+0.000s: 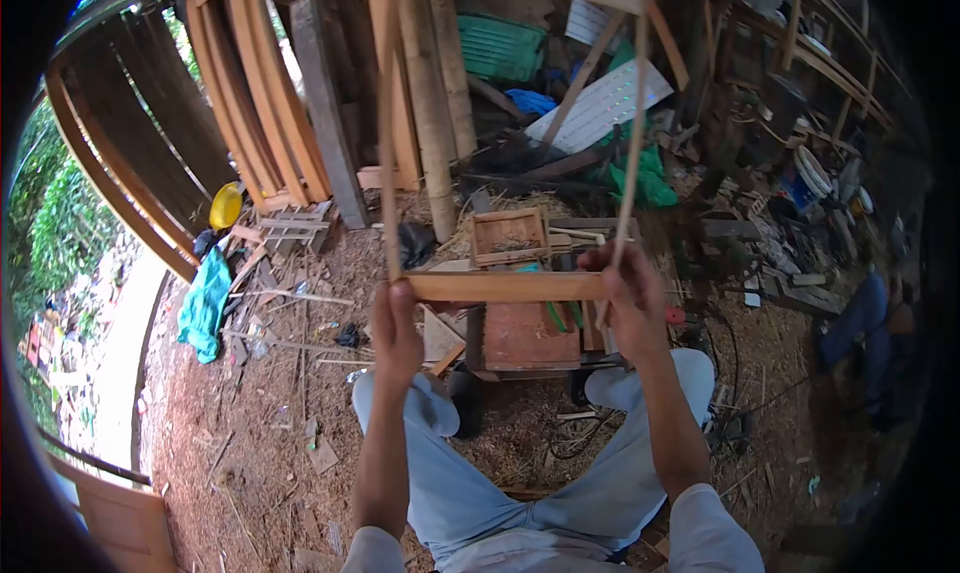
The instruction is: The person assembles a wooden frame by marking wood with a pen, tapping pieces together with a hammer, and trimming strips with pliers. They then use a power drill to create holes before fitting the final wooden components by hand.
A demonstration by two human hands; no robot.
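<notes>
A rectangular wooden frame (510,287) is held up in front of me, its near bar level and its two long sides rising away from me. At the near left corner, my left hand (398,331) grips it with the thumb against the wood. My right hand (637,308) is closed around the near right corner. Below the near bar, between my knees, is a low reddish-brown wooden bench (528,338), with something green-handled (560,316) on top. Just beyond that sits a shallow wooden box (508,238) with shavings inside.
Sawdust and wood scraps cover the floor (270,423). Door-like wooden frames (265,103) lean at the back left, near a yellow container (226,205) and a teal cloth (205,303). A green crate (500,48) and white panel (605,103) lie behind. Another person's leg (855,323) shows at right.
</notes>
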